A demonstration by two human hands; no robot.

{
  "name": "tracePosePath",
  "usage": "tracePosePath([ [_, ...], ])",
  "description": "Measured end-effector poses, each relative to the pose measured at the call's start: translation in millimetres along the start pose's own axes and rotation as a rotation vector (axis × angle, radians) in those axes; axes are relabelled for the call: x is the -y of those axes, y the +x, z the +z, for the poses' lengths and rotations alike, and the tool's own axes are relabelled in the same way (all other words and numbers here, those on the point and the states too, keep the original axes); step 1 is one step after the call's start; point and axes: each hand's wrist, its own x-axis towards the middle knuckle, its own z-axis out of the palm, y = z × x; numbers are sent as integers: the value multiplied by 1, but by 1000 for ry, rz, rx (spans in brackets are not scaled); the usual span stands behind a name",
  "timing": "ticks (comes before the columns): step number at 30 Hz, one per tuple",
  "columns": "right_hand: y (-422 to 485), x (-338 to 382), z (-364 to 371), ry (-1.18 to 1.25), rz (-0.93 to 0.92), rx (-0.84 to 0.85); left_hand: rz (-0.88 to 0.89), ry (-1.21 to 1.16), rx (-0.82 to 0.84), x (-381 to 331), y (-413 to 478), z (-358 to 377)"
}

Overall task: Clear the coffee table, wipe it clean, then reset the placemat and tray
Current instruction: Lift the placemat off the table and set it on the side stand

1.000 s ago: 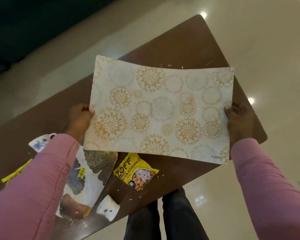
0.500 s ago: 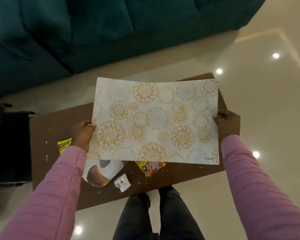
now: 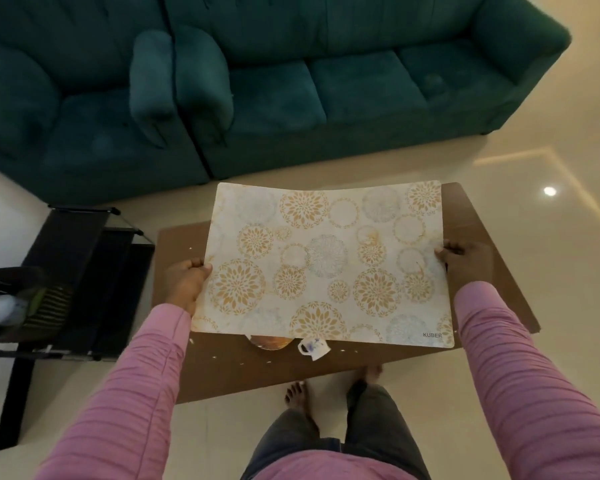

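Note:
I hold a cream placemat (image 3: 326, 265) with gold and grey flower circles flat in the air above the brown coffee table (image 3: 236, 368). My left hand (image 3: 185, 283) grips its left edge and my right hand (image 3: 465, 261) grips its right edge. Under the mat's near edge, a sliver of the tray (image 3: 269, 342) and a white cup (image 3: 313, 348) lying on its side show on the table. The mat hides most of the tabletop. Small crumbs dot the bare wood.
A dark green sofa (image 3: 291, 84) runs along the far side, with a strip of tiled floor between it and the table. A black glass side table (image 3: 80, 271) stands to the left with a dark basket (image 3: 11, 303) on it. My bare feet (image 3: 297, 396) stand at the table's near edge.
The placemat has risen higher off the table with both hands still on its edges. My view has lifted and pulled back, so the sofa and side table now show. The snack packets are now hidden.

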Motion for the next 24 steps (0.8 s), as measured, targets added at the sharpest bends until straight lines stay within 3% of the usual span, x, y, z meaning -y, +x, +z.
tracePosePath([
  [13, -142, 6, 38, 66, -61, 14, 116, -27, -36, 36, -44, -135],
  [24, -239, 7, 80, 16, -54, 51, 107, -44, -18, 76, -62, -249],
])
